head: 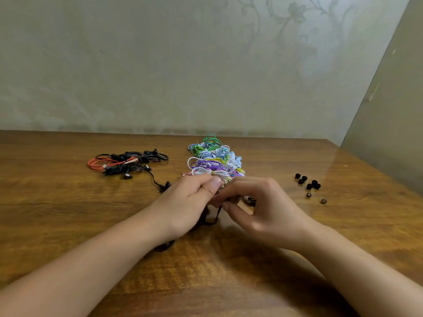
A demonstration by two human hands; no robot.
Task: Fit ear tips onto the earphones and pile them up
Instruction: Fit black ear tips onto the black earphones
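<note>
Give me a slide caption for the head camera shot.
Both hands, left hand and right hand, work a black earphone beside loose ear tips and a colourful earphone pile.

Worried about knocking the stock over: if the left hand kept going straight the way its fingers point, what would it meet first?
Probably the right hand, whose fingertips the left hand already meets over a black earphone. Just beyond lies the colourful earphone pile; depth is unclear.

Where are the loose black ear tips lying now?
The small black rubber ear tips lie on the wooden table, right of the right hand, apart from it.
</note>
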